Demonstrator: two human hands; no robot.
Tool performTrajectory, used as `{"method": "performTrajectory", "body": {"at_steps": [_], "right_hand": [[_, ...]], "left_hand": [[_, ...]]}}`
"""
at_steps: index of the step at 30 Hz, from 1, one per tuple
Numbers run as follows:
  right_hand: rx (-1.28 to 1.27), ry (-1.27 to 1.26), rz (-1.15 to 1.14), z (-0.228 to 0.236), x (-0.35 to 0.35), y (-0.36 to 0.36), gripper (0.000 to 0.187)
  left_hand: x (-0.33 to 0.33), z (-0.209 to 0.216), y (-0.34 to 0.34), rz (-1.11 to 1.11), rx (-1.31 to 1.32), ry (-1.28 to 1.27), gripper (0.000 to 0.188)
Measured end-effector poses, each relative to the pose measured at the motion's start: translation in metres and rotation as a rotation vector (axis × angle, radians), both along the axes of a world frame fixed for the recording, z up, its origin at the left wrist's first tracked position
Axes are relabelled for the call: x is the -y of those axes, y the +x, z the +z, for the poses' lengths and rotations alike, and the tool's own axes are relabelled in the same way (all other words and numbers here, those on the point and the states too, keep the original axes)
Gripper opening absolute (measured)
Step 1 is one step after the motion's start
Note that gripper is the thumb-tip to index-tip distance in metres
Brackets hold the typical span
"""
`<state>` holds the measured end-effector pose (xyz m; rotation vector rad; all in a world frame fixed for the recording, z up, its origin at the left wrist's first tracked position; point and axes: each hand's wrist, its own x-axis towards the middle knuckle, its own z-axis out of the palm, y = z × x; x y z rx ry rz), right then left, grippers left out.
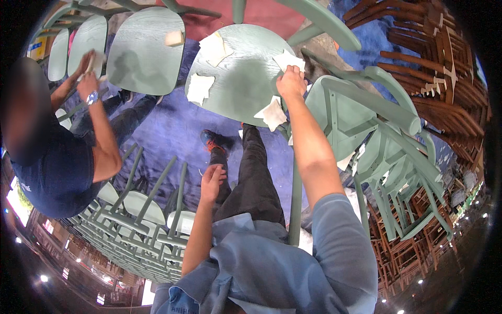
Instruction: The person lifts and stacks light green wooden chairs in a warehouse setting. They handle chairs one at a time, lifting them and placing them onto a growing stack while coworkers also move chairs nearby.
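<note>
Our right hand (291,83) rests at 3 o'clock on the green chair seat (240,78), fingers curled together on a white paper scrap (288,59). Left hand (212,180) hangs by our thigh, fingers loosely bent, holding nothing. Another person's hands (89,73) work at 9 o'clock.

a furniture workshop or warehouse floor

rows of identical green chairs (141,230) stand stacked, brown wooden chairs (429,57) pile high at the right, on a blue floor covering (172,131), ceiling lights at the rim.
</note>
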<state>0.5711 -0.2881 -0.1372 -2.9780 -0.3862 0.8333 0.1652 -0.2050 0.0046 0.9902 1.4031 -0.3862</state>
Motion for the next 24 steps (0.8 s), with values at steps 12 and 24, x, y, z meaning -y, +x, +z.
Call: {"method": "performTrajectory", "body": {"at_steps": [12, 24], "right_hand": [[-0.026, 0.418, 0.278, -0.059, -0.207, -0.077, 0.063], [0.193, 0.588, 0.499, -0.066, -0.188, -0.064, 0.058]], "left_hand": [[0.015, 0.014, -0.106, 0.15, -0.183, 0.122, 0.032], [0.064, 0.083, -0.218, 0.159, -0.343, 0.423, 0.043]]}}
